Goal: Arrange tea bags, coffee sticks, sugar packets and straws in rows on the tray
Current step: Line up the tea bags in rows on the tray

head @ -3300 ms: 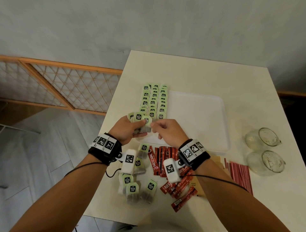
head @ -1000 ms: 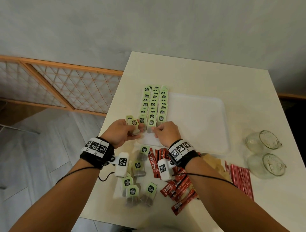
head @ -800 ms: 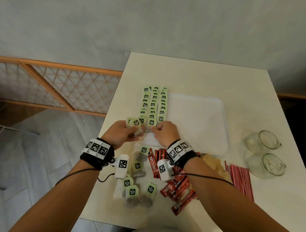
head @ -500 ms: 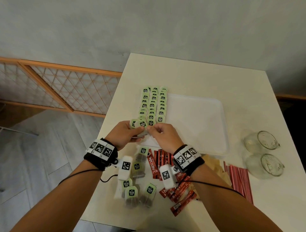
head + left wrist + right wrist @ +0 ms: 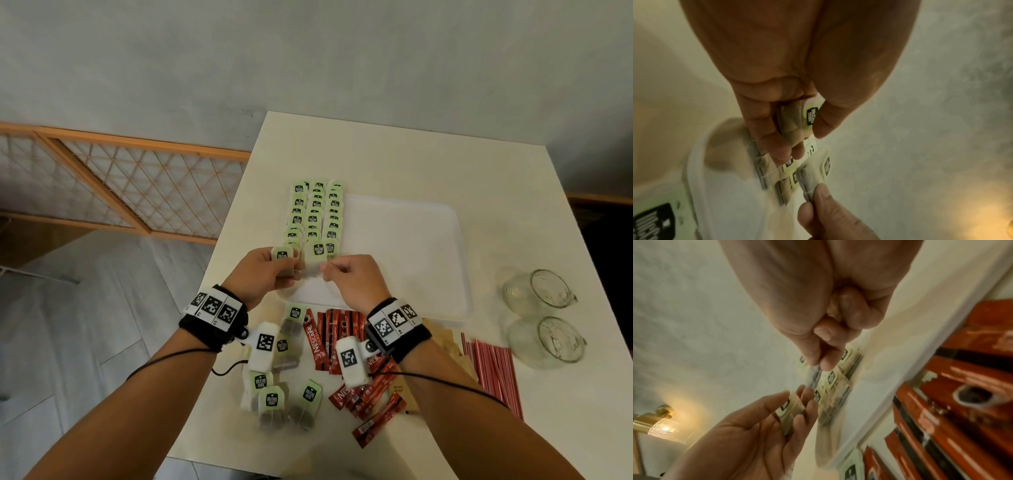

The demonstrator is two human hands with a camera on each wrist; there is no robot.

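Partly hidden tea bag (image 5: 283, 257) behind fingers (image 5: 294, 270)

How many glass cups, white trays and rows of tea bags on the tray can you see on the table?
Glass cups: 2
White tray: 1
Rows of tea bags: 3
Total: 6

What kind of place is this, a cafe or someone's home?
Probably a home room, though I can't be sure: a plain white table against a grey wall, wood-look flooring, and a lit wall lamp.
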